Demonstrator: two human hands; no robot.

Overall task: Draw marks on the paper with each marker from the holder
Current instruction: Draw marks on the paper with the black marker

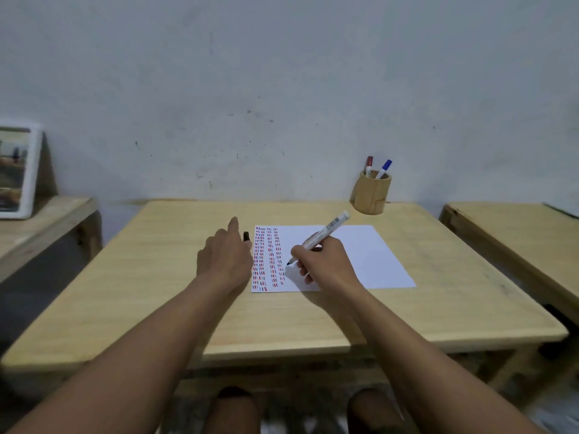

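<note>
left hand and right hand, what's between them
Head view: the marked left strip of the paper, columns of short dashes, plus a black cap by the left hand.

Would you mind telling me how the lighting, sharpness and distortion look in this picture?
Head view: dim, even light, no glare; faint shadow under the right hand on the table; marker reads sharp; wide-angle distortion bows the table edges; picture frame at left is blurred.

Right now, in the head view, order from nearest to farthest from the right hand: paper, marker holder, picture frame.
1. paper, under the right hand.
2. marker holder, table's back right.
3. picture frame, far left side table.
</note>
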